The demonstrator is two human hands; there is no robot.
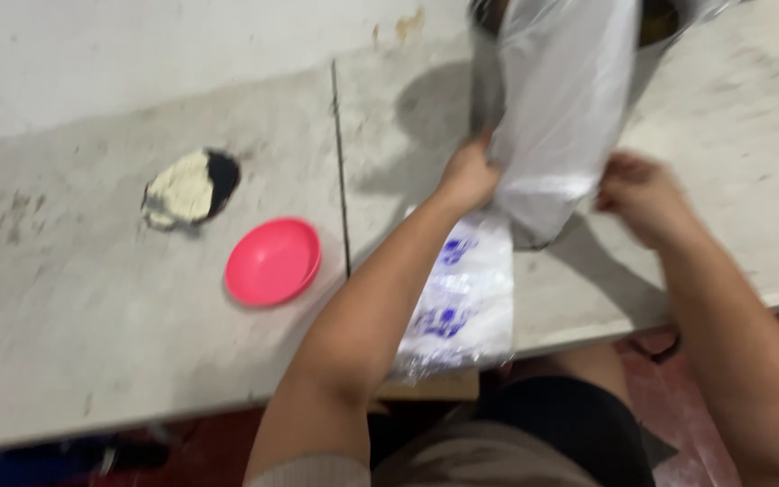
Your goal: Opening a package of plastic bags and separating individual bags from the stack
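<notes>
Nearest the wearer, a flat stack of clear plastic bags with blue print lies on the tabletop, its lower end overhanging the near edge above the lap. Just beyond it, the left hand is closed on the left side of a clear plastic bag held upright above the stack; the right hand sits close to the bag's right side with fingers curled, but blur prevents telling whether it has hold of the film. The bag appears thin, limp and very light, likely slippery between layers; judged best taken by pinching the film near an edge or the mouth, as it offers no stiffness. Behind the bag stands a dark metal pot, largely hidden by the film and cut off at the frame's top. To the left, well apart from the hands, a pink plastic dish and a broken patch in the surface are noted. A seam runs across the tabletop between dish and stack. Open room lies to the left and far right; the near edge is close.
</notes>
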